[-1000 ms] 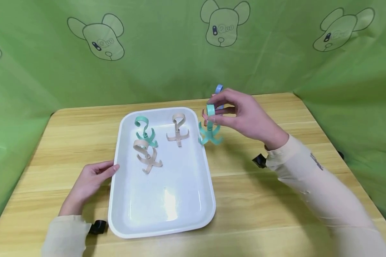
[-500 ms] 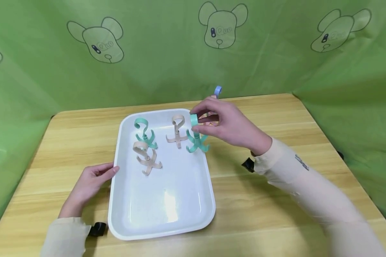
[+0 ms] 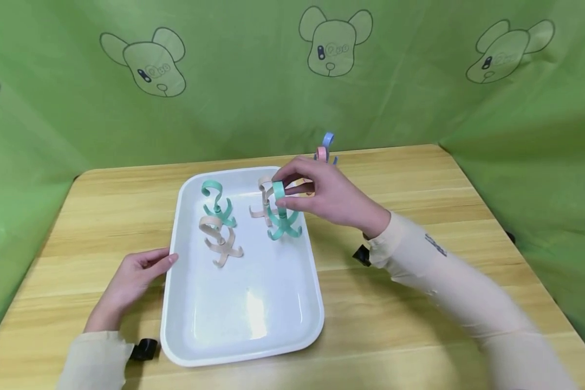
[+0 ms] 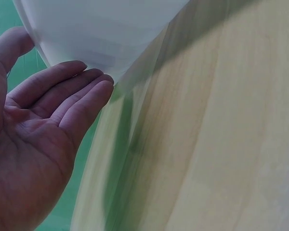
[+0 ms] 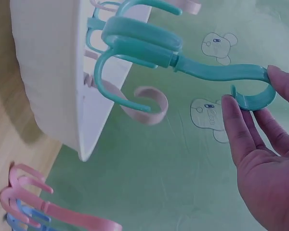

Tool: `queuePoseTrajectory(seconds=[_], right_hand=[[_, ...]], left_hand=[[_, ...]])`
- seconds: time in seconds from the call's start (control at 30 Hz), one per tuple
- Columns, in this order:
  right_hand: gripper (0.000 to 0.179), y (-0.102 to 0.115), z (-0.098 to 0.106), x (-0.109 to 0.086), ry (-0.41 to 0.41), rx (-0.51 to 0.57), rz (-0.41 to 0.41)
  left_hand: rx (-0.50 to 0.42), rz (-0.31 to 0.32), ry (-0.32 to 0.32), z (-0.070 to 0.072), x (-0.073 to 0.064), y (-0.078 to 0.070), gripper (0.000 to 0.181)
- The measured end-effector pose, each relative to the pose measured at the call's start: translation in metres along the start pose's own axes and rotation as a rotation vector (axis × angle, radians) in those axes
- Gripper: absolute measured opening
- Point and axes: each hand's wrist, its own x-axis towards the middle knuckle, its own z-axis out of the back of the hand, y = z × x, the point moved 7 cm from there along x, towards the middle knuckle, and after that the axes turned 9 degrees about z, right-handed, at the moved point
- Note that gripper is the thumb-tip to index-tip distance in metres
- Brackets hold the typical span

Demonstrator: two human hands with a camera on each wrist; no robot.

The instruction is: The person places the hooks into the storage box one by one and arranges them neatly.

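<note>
My right hand (image 3: 329, 189) pinches a teal four-pronged hanger hook (image 3: 284, 222) by its curled top, thumb on one side and fingers on the other. It hangs upright over the tray's right part, partly in front of a beige hook (image 3: 255, 211). In the right wrist view the held teal hook (image 5: 216, 70) shows its prongs near the white tray (image 5: 45, 72). My left hand (image 3: 134, 279) grips the left rim of the white tray (image 3: 244, 292), thumb over the edge. The left wrist view has its fingers (image 4: 62, 86) against the tray's outer side.
Inside the tray stand another teal hook (image 3: 218, 206) and a second beige hook (image 3: 221, 244) at the left. Behind my right hand, on the wooden table (image 3: 400, 303), are a pink hook (image 3: 322, 154) and a blue hook (image 3: 327, 140). A green cloth (image 3: 244, 97) hangs at the back.
My right hand has carried the teal hook leftward and slightly nearer, from beyond the tray's right rim to over the tray. The left hand has stayed at the left rim.
</note>
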Motion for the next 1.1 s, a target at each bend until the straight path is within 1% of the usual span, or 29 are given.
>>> queuePoseTrajectory(seconds=[0.13, 0.3, 0.5, 0.6, 0.73, 0.83, 0.93, 1.1], right_hand=[[0.031, -0.003, -0.008, 0.001, 0.001, 0.036, 0.004], [0.031, -0.007, -0.017, 0.002, 0.013, 0.053, 0.003], [0.03, -0.016, -0.026, 0.001, 0.031, 0.054, -0.04], [0.03, -0.02, -0.028, 0.0, 0.034, 0.054, -0.057], [0.03, -0.021, -0.028, 0.001, 0.036, 0.029, -0.049], [0.031, -0.024, -0.029, 0.003, 0.044, 0.021, -0.047], [0.032, -0.028, -0.032, 0.002, 0.055, 0.029, -0.057], [0.033, -0.033, -0.036, -0.001, 0.079, 0.035, -0.074]], left_hand=[[0.0, 0.009, 0.003, 0.0, 0.0, 0.001, 0.055], [-0.004, 0.011, 0.006, -0.001, 0.0, 0.002, 0.055], [-0.011, 0.019, 0.004, -0.001, 0.0, 0.004, 0.056], [-0.009, 0.018, 0.006, -0.001, 0.001, 0.004, 0.056], [-0.005, 0.002, 0.0, -0.001, 0.003, 0.002, 0.055], [-0.014, -0.013, -0.011, 0.002, 0.003, 0.0, 0.054], [-0.034, -0.024, -0.006, 0.003, 0.003, -0.001, 0.053], [-0.04, -0.017, 0.0, 0.001, 0.003, 0.002, 0.053]])
